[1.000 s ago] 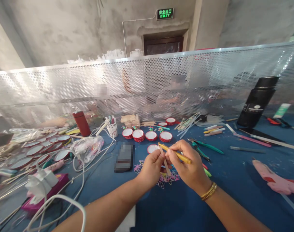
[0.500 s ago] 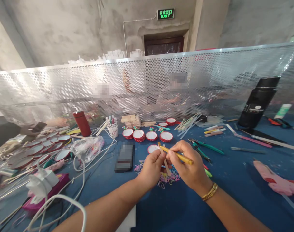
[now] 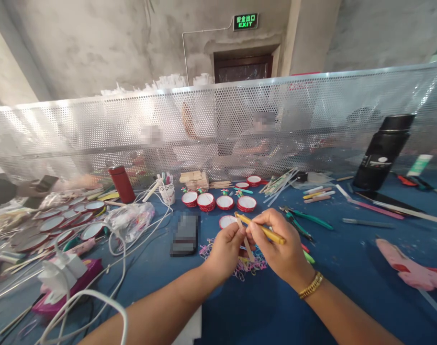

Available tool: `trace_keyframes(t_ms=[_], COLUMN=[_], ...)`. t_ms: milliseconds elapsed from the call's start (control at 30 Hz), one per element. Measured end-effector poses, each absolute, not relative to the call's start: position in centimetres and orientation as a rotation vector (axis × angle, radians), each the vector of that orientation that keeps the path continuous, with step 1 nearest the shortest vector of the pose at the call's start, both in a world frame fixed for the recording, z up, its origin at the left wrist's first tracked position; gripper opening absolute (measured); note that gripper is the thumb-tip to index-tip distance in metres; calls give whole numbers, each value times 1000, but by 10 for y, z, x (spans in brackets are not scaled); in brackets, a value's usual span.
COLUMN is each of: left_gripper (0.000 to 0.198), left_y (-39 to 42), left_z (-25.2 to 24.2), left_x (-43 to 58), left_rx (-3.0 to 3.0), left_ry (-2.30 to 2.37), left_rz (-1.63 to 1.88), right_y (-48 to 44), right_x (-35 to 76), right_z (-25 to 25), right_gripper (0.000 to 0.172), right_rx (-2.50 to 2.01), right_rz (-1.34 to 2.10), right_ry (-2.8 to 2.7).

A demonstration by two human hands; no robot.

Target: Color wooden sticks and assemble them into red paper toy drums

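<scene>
My left hand (image 3: 228, 247) pinches a thin wooden stick (image 3: 247, 247) that slants down between my two hands. In my right hand (image 3: 280, 244) is a yellow pen-like tool (image 3: 266, 231), its tip near the top end of the stick. The fingers of both hands nearly touch. Under them lies a pile of small colourful loops (image 3: 208, 250), partly hidden by my hands. Just behind, a round white piece with a red rim (image 3: 227, 221) is partly covered by my left fingers. Several more red-rimmed pieces (image 3: 206, 201) stand in a row farther back.
A dark phone (image 3: 185, 235) lies left of my hands; white cables (image 3: 124, 258) loop beyond it. Green-handled pliers (image 3: 313, 218), a pink glue gun (image 3: 407, 263) and a black bottle (image 3: 383, 153) are at right. A red flask (image 3: 122, 184) stands back left, before a perforated metal screen (image 3: 189, 143).
My hands and what they hold have barely moved. At the far left, another person's hand and the dark object near it have shifted slightly.
</scene>
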State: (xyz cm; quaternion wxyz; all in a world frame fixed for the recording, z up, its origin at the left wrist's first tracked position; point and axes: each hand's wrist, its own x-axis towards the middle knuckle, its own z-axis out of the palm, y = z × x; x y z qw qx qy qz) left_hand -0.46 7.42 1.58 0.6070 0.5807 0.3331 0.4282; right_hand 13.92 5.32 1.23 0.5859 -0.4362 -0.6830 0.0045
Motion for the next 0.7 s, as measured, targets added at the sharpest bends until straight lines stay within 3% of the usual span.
trace_keyframes(t_ms=[700], left_gripper=[50], left_y=[74], left_z=[15], left_x=[-4], left_rx=[1327], left_ry=[762], left_rz=[979], right_y=[52], right_x=[138], right_z=[16], right_gripper=[11], right_rx=[-1029], right_rz=[12], right_ry=[-1595])
